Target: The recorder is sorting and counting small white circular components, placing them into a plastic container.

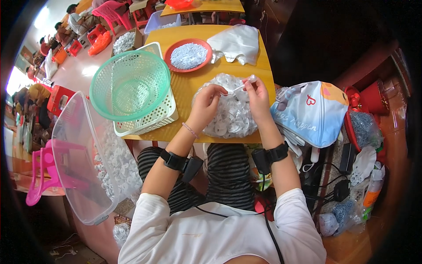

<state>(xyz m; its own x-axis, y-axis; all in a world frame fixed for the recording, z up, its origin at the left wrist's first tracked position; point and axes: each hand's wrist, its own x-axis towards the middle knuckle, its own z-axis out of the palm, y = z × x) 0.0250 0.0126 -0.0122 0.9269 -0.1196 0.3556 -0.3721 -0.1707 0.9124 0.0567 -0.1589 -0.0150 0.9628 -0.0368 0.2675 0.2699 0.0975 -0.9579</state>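
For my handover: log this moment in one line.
right hand: pinching white strip; left hand: at same strip; below: clear bag of white pieces; beyond: red dish

Narrow gap; green basket [132, 90] left, bag [231, 119] right

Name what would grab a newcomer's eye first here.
Most striking is the big mint-green basket, resting on a white one at the table's left side. Front and centre, a bulging clear bag of white pieces sits below the left hand and right hand. Beyond it, an orange-red dish holds small pale pieces.
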